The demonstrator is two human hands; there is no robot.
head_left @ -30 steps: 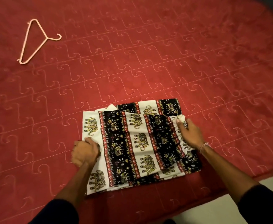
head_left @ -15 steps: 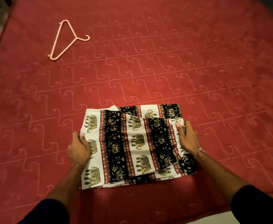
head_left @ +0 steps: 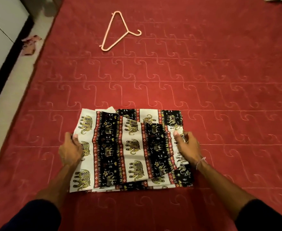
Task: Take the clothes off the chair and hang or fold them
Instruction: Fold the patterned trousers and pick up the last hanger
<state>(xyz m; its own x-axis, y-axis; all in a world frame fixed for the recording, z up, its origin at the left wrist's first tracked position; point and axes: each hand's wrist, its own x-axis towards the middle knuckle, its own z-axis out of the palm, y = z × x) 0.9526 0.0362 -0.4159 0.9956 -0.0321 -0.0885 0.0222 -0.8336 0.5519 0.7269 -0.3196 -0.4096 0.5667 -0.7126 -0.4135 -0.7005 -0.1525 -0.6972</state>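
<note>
So I've got the elephant-print garment lying flat on the red bedspread, already folded down to a rough rectangle, right between my two hands; my left hand is at its left edge with the thumb on top of the cloth and the fingers curled at the edge, though I honestly can't tell if they're under it or just alongside; my right hand is on the right edge, thumb pressed over a bunched-up bit of fabric and fingers tucked round it, so that one's pinching the cloth for sure.

Looks to me like I'm mid-fold, about to either bring one side across to the other or lift the whole bundle; the top layer near my right thumb is sitting crooked with a flap sticking out, so the next move probably wants that corner squared up first, then both sides lifted together so the layers don't slide apart.

Well beyond my hands, further up the bed, there's a pink hanger lying loose; over to the far left past the bed edge there's a crumpled scrap of something on the floor, can't make out what.
</note>
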